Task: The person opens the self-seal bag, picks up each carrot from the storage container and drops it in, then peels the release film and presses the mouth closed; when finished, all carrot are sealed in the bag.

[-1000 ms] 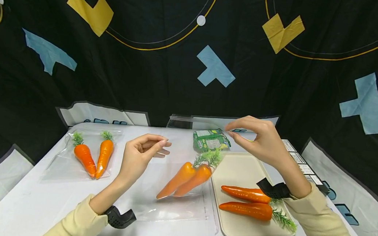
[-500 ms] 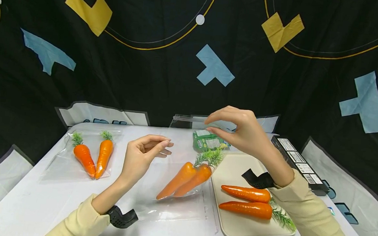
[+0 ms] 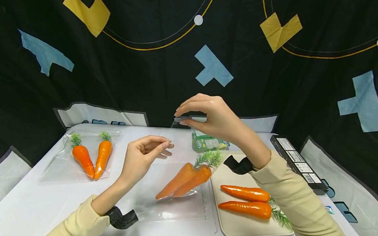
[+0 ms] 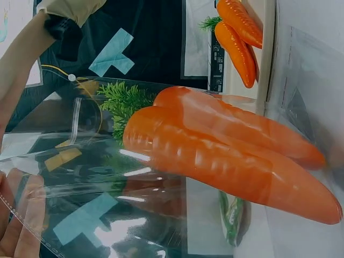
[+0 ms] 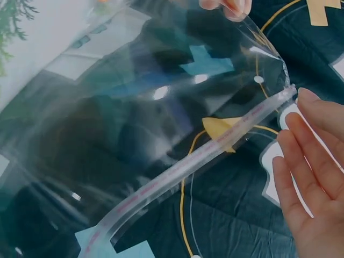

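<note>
Orange middle carrots [image 3: 193, 180] diagonal, tips [image 3: 159, 195] leftward

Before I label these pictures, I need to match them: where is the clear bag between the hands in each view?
Head: the clear bag is mid-picture, mostly left of the tray.
Left wrist: the bag spreads from the left edge, its two carrots large at centre-right.
Right wrist: the bag fills left and centre, its zip strip diagonal.
Shared landmark: the dark backdrop.
</note>
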Motion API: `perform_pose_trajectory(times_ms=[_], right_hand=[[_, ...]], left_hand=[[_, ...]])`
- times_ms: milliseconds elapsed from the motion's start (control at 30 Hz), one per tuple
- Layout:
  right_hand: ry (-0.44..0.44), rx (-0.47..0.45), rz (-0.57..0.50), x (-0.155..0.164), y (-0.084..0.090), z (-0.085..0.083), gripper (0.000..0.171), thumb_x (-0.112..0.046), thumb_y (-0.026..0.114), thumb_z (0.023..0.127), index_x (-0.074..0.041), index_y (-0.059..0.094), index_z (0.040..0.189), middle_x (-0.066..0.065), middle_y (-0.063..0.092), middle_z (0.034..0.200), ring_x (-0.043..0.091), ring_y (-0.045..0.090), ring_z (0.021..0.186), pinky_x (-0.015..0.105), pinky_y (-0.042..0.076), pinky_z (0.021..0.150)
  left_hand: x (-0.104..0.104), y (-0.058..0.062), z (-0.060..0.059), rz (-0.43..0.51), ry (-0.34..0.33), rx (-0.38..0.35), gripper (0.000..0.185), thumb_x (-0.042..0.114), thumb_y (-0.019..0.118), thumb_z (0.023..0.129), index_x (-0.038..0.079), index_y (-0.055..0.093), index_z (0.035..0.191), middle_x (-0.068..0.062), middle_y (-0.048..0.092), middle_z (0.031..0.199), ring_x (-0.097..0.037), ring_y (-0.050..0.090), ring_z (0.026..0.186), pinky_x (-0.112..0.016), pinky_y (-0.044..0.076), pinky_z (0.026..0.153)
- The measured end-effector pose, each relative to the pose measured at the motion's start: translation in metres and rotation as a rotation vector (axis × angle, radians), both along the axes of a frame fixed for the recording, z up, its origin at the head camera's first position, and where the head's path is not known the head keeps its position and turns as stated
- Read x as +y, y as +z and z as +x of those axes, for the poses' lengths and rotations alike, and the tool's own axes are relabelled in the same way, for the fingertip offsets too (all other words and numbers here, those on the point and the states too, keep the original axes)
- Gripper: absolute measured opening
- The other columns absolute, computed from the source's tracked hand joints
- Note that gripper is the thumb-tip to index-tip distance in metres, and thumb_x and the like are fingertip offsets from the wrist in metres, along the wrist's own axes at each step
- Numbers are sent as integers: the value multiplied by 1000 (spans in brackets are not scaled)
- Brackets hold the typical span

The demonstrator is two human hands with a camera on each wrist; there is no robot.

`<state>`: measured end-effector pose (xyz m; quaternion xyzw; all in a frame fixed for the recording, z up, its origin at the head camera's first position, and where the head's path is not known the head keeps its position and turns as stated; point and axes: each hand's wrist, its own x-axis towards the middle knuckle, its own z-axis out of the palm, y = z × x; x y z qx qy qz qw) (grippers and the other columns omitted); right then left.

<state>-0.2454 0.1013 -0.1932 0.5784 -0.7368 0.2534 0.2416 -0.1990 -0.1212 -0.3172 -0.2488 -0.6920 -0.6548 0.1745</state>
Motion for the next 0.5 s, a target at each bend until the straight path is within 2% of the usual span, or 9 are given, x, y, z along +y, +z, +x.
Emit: perform_pose_trajectory(times_ms=[167,500], right_hand=[[30,4,27,-7,1,-2,21,-2,76,82,-6,73,102,2,70,105,14,61,102,22,51,84],[55,31,13,-11,0,-2,13,-2,78,80,-9,74,91,1,70,99,12,63,97,22,52,81]], left_hand=[[-1,0,1,-16,1,1,16,11,67,92,1,70,103,-10,73,95,-25,72,77,-38,59,71],[-3,1,0,-32,1,12,13,9,68,91,1,70,101,-11,73,94,-24,72,76,-37,59,70]])
